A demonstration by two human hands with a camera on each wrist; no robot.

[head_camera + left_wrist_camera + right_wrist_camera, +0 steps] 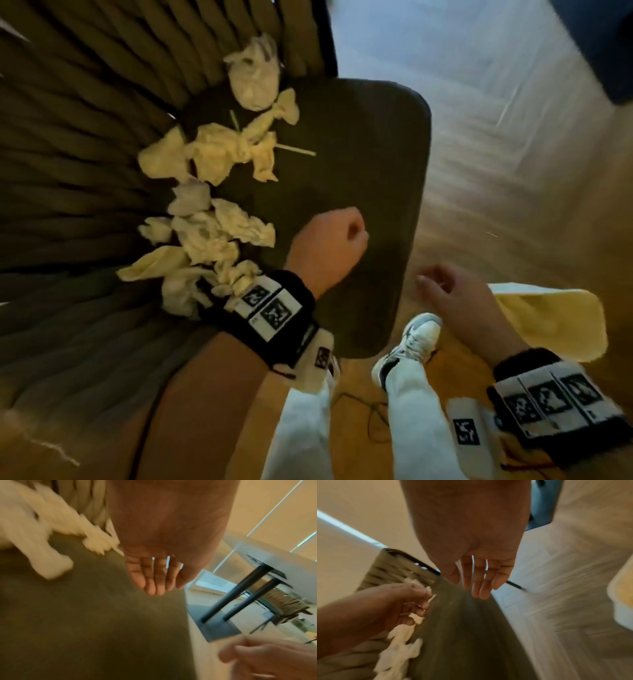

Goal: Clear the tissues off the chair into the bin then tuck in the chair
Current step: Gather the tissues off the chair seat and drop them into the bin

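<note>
Several crumpled white tissues (212, 233) lie along the back of the dark olive chair seat (359, 154), against the woven backrest (68, 154). More tissues (253, 78) sit at the far end. My left hand (329, 240) hovers over the bare seat just right of the tissues, its fingers (154, 577) loosely curled and holding nothing. My right hand (452, 294) hangs off the seat's front edge above the floor, fingers (481, 577) relaxed and empty. The cream bin (555, 322) stands on the floor just right of that hand. The wrist views are motion-blurred.
Two thin pale sticks (294, 149) lie among the tissues. A table with black legs (240, 595) and another woven chair (288, 604) stand beyond the seat. My white shoe (411, 342) and a thin cable (370, 411) are on the wooden floor beside the chair.
</note>
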